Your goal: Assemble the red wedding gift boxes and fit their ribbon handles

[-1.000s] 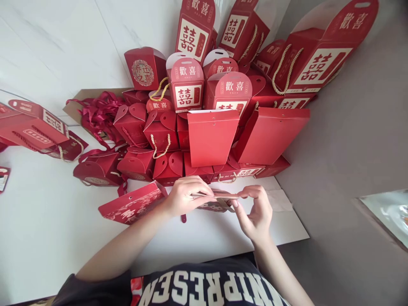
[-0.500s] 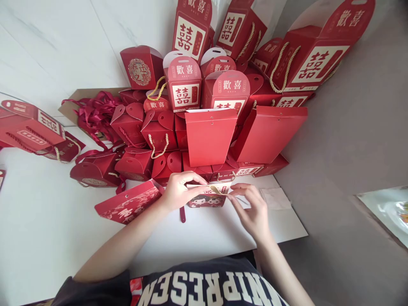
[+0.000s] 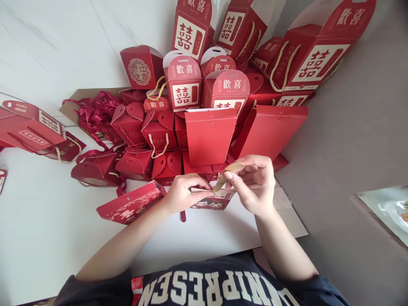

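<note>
My left hand [image 3: 183, 193] is closed at the pale top edge of a small gift box [image 3: 212, 203], thumb and fingers pinching it. Two cartoon faces are printed on the front of this box, and part of its top is hidden by my fingers. A tan ribbon [image 3: 234, 168] rises from that top edge, bent into an arc. My right hand [image 3: 256, 182] is closed on its upper end, pinching it between thumb and fingers. Left of my left hand a red box with floral print [image 3: 130, 203] lies tilted on the white table [image 3: 204, 238].
Behind my hands, red gift boxes [image 3: 162, 131] are stacked in rows, some with rope handles. Two plain red boxes [image 3: 208, 138] lean in front of them. A carton of dark red ribbons [image 3: 97, 112] stands back left. A grey wall [image 3: 338, 161] bounds the right side.
My right hand has moved up and turned, lifting the tan ribbon into an arc above the box. My left hand stays at the box's top edge.
</note>
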Tool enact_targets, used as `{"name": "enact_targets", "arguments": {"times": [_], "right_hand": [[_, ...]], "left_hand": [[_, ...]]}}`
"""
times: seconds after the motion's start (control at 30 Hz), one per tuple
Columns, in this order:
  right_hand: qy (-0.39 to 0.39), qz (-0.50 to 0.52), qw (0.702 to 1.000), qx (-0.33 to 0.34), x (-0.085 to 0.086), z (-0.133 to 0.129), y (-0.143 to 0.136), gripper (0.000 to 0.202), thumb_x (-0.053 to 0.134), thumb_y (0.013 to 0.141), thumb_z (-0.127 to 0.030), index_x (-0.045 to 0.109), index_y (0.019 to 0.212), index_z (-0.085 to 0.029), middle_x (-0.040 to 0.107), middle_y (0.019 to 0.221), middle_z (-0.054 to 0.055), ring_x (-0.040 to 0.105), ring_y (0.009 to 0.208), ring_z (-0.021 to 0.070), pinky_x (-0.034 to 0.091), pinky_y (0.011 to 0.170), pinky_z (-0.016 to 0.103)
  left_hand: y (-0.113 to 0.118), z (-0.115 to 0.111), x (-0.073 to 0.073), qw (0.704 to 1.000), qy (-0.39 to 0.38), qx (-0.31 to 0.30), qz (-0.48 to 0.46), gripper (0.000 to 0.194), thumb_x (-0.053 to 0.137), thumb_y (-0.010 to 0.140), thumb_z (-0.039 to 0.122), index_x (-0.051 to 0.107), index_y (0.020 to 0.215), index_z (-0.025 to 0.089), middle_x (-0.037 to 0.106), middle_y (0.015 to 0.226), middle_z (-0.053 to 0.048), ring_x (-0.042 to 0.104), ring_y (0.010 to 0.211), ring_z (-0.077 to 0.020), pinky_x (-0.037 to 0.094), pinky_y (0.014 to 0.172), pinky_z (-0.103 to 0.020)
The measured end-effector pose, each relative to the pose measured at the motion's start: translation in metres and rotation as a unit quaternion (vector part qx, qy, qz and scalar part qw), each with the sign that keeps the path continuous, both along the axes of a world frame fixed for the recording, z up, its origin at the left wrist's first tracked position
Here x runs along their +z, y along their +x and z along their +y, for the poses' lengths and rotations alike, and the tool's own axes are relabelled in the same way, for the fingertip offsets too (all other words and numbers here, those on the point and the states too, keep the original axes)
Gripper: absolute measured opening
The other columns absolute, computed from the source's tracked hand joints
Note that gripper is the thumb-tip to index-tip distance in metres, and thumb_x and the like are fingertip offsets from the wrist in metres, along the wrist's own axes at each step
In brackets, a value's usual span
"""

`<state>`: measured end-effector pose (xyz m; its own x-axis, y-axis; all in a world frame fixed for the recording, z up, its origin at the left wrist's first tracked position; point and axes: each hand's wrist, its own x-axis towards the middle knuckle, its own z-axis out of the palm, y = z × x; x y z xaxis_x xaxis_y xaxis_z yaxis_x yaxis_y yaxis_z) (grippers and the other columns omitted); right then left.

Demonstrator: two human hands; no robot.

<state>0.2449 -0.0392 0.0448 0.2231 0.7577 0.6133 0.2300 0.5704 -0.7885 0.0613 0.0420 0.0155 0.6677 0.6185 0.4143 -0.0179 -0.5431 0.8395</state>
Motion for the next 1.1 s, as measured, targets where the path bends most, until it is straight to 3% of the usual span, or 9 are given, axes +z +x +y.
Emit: {"name": "enact_targets", "arguments": {"times": [0.1, 0.27, 0.37, 0.5, 0.6, 0.67, 0.77, 0.87, 1.1], "right_hand": [[0.037, -0.077, 0.996, -0.035, -0.005, 0.006, 0.0, 0.011, 0.063, 0.093, -0.021, 0.056, 0.101, -0.025, 0.068, 0.08, 0.0, 0.067, 0.057, 0.0127, 0.057, 0.053, 0.029], [0.039, -0.057, 0.988, -0.137, -0.017, 0.008, 0.004, 0.024, 0.07, 0.089, -0.022, 0.051, 0.103, -0.028, 0.066, 0.08, -0.002, 0.065, 0.056, 0.0135, 0.055, 0.047, 0.028], [0.057, -0.157, 0.977, -0.133, -0.02, 0.004, 0.012, 0.018, 0.056, 0.095, -0.014, 0.06, 0.108, -0.027, 0.071, 0.091, 0.003, 0.069, 0.072, 0.0161, 0.059, 0.061, 0.031], [-0.015, -0.273, 0.959, -0.079, -0.023, -0.002, 0.026, 0.04, 0.042, 0.099, -0.011, 0.059, 0.132, -0.028, 0.072, 0.113, 0.007, 0.07, 0.099, 0.02, 0.059, 0.084, 0.036], [-0.063, -0.358, 0.924, -0.12, -0.025, -0.004, 0.029, 0.033, 0.052, 0.099, -0.02, 0.066, 0.128, -0.027, 0.072, 0.103, 0.007, 0.07, 0.087, 0.019, 0.058, 0.073, 0.031], [-0.1, -0.362, 0.915, -0.147, -0.024, -0.005, 0.024, 0.027, 0.055, 0.098, -0.023, 0.073, 0.117, -0.026, 0.07, 0.098, 0.007, 0.069, 0.082, 0.0185, 0.055, 0.067, 0.029], [-0.18, -0.269, 0.943, -0.078, -0.015, -0.008, 0.013, 0.024, 0.054, 0.097, -0.022, 0.077, 0.097, -0.023, 0.07, 0.085, 0.004, 0.068, 0.074, 0.0157, 0.053, 0.065, 0.025], [-0.262, -0.192, 0.945, 0.024, -0.003, -0.012, 0.004, 0.027, 0.056, 0.096, -0.023, 0.075, 0.077, -0.021, 0.068, 0.067, -0.002, 0.063, 0.062, 0.0125, 0.047, 0.058, 0.022], [-0.308, -0.081, 0.938, 0.133, -0.005, -0.017, 0.005, 0.018, 0.06, 0.094, -0.026, 0.077, 0.091, -0.021, 0.074, 0.08, -0.001, 0.067, 0.072, 0.0152, 0.053, 0.066, 0.025]], "left_hand": [[0.0, 0.001, 0.0, 1.0, 0.007, 0.002, 0.006, 0.009, 0.079, 0.079, 0.022, 0.075, 0.078, 0.014, 0.074, 0.076, -0.006, 0.071, 0.067, -0.0145, 0.057, 0.062, -0.02], [-0.001, 0.001, 0.002, 1.0, 0.023, -0.017, 0.014, 0.011, 0.08, 0.079, 0.024, 0.075, 0.076, 0.014, 0.073, 0.073, -0.006, 0.069, 0.065, -0.0144, 0.054, 0.059, -0.02], [-0.001, 0.002, 0.002, 0.998, 0.044, -0.053, -0.002, 0.01, 0.079, 0.079, 0.023, 0.075, 0.076, 0.015, 0.074, 0.073, -0.007, 0.069, 0.067, -0.0155, 0.054, 0.061, -0.022], [-0.004, 0.006, 0.004, 0.994, 0.027, -0.103, 0.008, 0.008, 0.078, 0.08, 0.023, 0.076, 0.079, 0.016, 0.075, 0.075, -0.009, 0.07, 0.07, -0.0172, 0.056, 0.064, -0.024], [-0.005, 0.011, 0.004, 0.991, -0.016, -0.132, 0.029, 0.009, 0.08, 0.078, 0.024, 0.077, 0.079, 0.015, 0.075, 0.078, -0.009, 0.07, 0.073, -0.0176, 0.056, 0.066, -0.024], [-0.006, 0.014, 0.002, 0.987, -0.054, -0.143, 0.045, 0.01, 0.081, 0.077, 0.024, 0.078, 0.079, 0.015, 0.073, 0.082, -0.009, 0.07, 0.075, -0.0169, 0.056, 0.067, -0.024], [-0.006, 0.017, -0.003, 0.983, -0.108, -0.14, 0.042, 0.013, 0.083, 0.074, 0.025, 0.078, 0.078, 0.015, 0.068, 0.084, -0.007, 0.068, 0.075, -0.0147, 0.055, 0.066, -0.023], [-0.005, 0.018, -0.007, 0.982, -0.132, -0.132, 0.024, 0.016, 0.084, 0.073, 0.028, 0.077, 0.077, 0.014, 0.064, 0.081, -0.005, 0.065, 0.071, -0.0127, 0.054, 0.064, -0.022], [-0.004, 0.018, -0.006, 0.981, -0.145, -0.12, 0.034, 0.02, 0.084, 0.074, 0.032, 0.077, 0.077, 0.013, 0.064, 0.082, -0.005, 0.064, 0.068, -0.0118, 0.053, 0.059, -0.02]]}}
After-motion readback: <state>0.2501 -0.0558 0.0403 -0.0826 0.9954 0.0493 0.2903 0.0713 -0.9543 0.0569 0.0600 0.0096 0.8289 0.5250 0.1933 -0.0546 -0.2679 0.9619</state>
